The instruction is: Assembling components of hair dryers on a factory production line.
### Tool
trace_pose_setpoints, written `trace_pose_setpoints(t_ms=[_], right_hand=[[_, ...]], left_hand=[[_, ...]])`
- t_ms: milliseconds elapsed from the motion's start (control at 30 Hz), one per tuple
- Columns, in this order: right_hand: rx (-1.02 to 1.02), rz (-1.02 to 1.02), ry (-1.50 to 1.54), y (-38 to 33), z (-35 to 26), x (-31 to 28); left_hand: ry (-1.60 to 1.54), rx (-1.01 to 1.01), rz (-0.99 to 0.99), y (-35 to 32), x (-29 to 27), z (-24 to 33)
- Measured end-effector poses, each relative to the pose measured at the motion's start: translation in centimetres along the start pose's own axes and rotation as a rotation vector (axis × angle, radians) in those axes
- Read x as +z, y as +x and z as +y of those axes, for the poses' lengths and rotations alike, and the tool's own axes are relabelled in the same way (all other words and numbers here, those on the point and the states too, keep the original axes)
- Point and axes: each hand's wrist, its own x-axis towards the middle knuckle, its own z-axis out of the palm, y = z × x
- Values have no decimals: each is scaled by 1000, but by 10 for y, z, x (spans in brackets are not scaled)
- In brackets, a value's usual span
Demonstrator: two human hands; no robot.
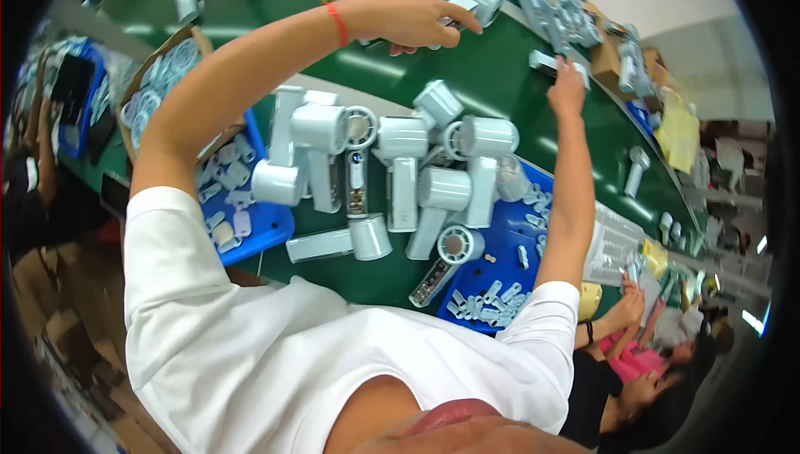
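The fingers (454, 21) of the left hand (412, 21) curl round a pale grey plastic handheld fan body (473, 0) at the far side of the green conveyor belt (467, 79), grasping it by its barrel. Those of the right hand (567, 92) are extended, tips touching a small white oblong part (557, 61) lying on the belt towards its right edge; whether they pinch it I cannot tell.

Nearest the person, at the belt's near edge, a blue plastic tray (508, 241) holds small pale clips, and a second blue tray (258, 225) sits to the left. Between them lies a heap of pale grey fan housings (400, 175), some showing round grilles. Farther off, past both hands, a row of finished fans (558, 4) runs along the far right edge.

Judging by the reach, a firm grip on the barrel with the wrist steady should stop the housing from rolling, and the oblong part is best lifted clear of its neighbours.
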Motion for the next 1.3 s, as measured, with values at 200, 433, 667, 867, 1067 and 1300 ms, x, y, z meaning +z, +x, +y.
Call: trace_pose_setpoints(t_ms=[200,433,667,867,1067,1300], right_hand=[[35,-329,-260,43,4,9],[-260,209,221,6,-48,-117],[-958,231,416,-111,-166,-249],[-1040,71,161,-174,-214,-241],[-830,115,372,-192,-221,-205],[-487,196,726,-240,-211,-236]], left_hand=[[108,-21,457,-163,17,-41],[206,15,601,-207,110,-25],[315,-105,561,-196,176,-20],[365,-160,537,-200,181,-24],[565,296,741,-169,123,-17],[736,188,378,97,17,-83]])
